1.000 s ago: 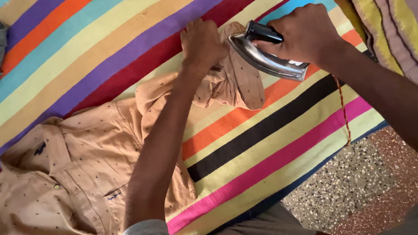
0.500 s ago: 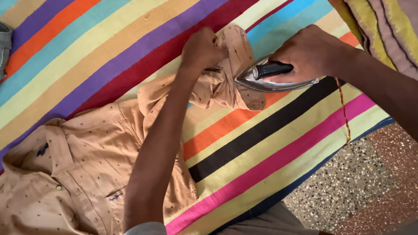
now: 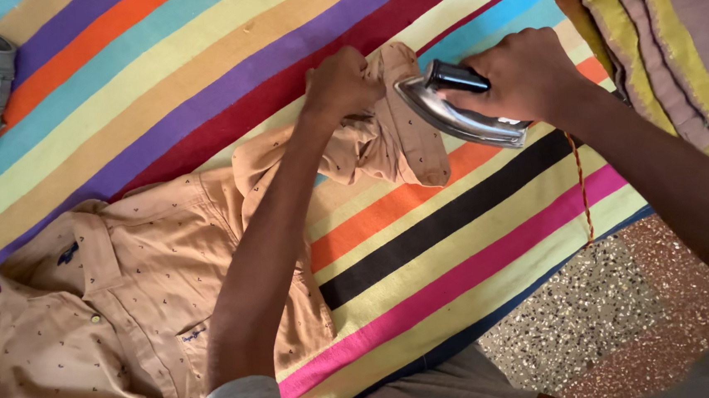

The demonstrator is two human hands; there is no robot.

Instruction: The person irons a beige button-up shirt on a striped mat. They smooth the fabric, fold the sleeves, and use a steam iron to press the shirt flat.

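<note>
1. Two hands work one tan shirt (image 3: pixel 128 298): the left hand (image 3: pixel 340 84) is closed, pinching the sleeve (image 3: pixel 384 143).
2. The right hand (image 3: pixel 520 71) is clenched around the iron (image 3: pixel 457 113), tilted just beside the left hand, on the striped cloth (image 3: pixel 457 242).

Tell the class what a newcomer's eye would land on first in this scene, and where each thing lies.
The brightly striped cloth fills most of the view. On it lies a peach button-up shirt, its body at lower left. Near the top centre the left hand pins the shirt's sleeve while the right hand grips a shiny metal iron at the sleeve's end; folded fabrics are stacked at upper right.
</note>
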